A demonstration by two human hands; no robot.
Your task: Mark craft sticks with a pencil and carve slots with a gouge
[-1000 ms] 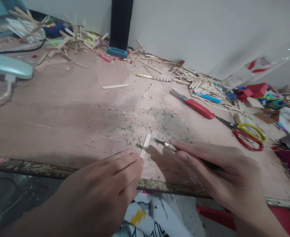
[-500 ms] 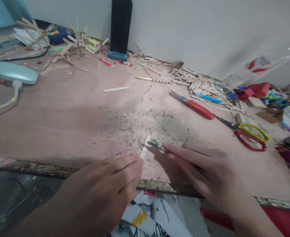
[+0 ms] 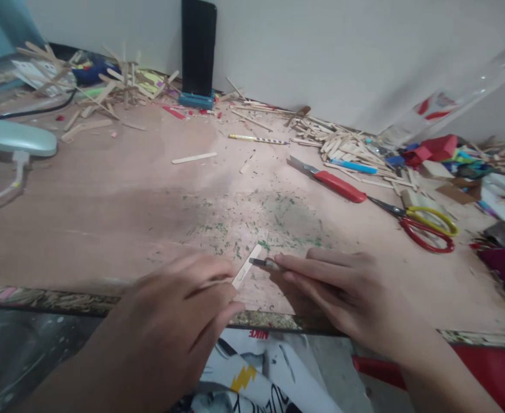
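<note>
My left hand (image 3: 183,310) is closed on a flat wooden craft stick (image 3: 243,275), pinching its near end close to the table's front edge. The stick slants away to the right and carries a small outlined mark. In my right hand (image 3: 342,287) is a slim craft knife (image 3: 263,263), gripped like a pen. Its dark flat tip lies at the stick, about halfway along the visible part; whether it cuts in cannot be made out. Green shavings (image 3: 284,203) are scattered on the tabletop (image 3: 84,212) just beyond both hands.
A red-handled knife (image 3: 341,186) and scissors (image 3: 428,229) lie to the right. Behind them are a stick pile (image 3: 342,146), blue pen (image 3: 353,166) and plastic bottle (image 3: 437,109). A pencil (image 3: 256,139), loose stick (image 3: 194,158), phone (image 3: 198,49) and pale green device (image 3: 18,137) sit farther back.
The craft stick has turned to slant more to the right, and my left fingers have shifted on it. The knife tip has moved slightly lower along the stick. The whole view has shifted a little.
</note>
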